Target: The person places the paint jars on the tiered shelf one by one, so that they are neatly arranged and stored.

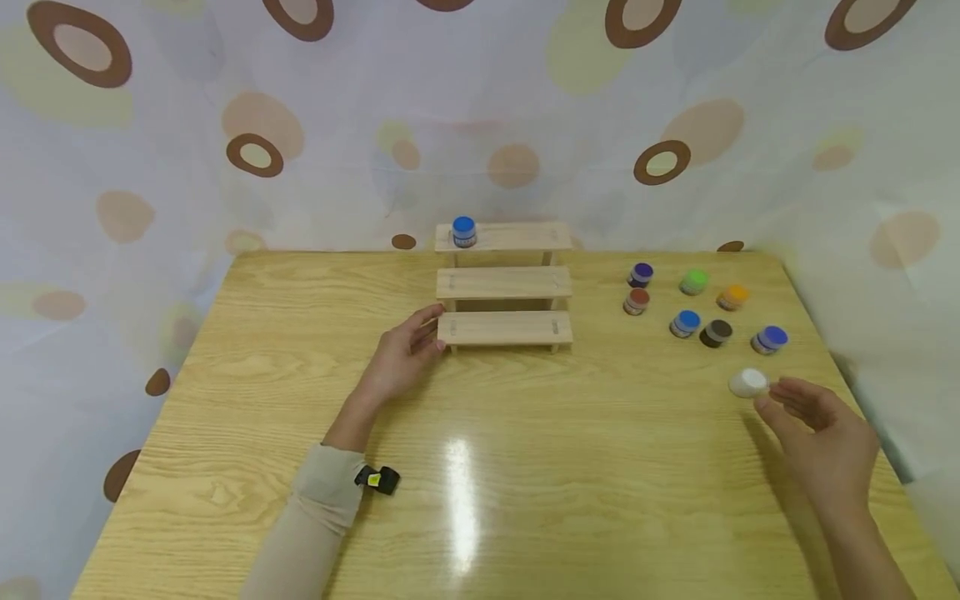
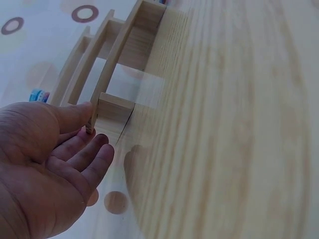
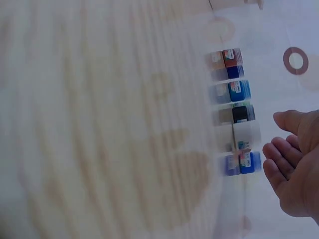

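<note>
A pale wood-grained table (image 1: 585, 467) was backed and flanked by pale sheeting (image 1: 465, 92) printed with rings and ovals; a bright streak of light was reflected in its middle. A three-tier wooden rack (image 1: 504, 328) was set near the middle of the far edge, and a blue-lidded jar (image 1: 464, 232) was carried at the left of its top board. Toward the far right corner were grouped a purple jar (image 1: 641, 275), a reddish-brown jar (image 1: 637, 302), a green jar (image 1: 694, 282), an orange jar (image 1: 733, 297), a second blue jar (image 1: 685, 323) and a black jar (image 1: 716, 333), with a violet-blue jar (image 1: 770, 340) placed closest to the right edge. A white jar (image 1: 749, 382) was placed nearest the near edge, partly in the way between these and the right hand (image 1: 825, 437). That hand was held open just beside it, nothing being gripped. The lowest board's left end was pinched by the left hand (image 1: 401, 357), thumb and fingers curled; a black strap (image 1: 377, 479) was worn at the sleeve.
</note>
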Available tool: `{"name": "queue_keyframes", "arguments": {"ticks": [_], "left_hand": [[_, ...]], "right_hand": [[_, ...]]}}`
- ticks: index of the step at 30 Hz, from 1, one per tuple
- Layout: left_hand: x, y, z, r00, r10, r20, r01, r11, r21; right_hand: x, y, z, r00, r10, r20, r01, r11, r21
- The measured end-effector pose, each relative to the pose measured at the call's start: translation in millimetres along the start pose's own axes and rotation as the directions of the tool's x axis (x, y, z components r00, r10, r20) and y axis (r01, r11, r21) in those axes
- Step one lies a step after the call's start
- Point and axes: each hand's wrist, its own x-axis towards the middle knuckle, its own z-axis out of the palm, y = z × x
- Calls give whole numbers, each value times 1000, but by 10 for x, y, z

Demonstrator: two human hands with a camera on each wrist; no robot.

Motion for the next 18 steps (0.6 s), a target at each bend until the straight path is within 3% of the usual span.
{"name": "queue_keyframes", "arguments": {"ticks": [8,18], "left_hand": [[13,-5,2,1000,10,-2,-10,1000,-5],[14,-32,-1,1000,19,-4,-19,1000,-22]], "right_hand": [[125,105,67,998,55,42,-57,996,63],[187,37,294,986,52,159,-57,998,27]]}}
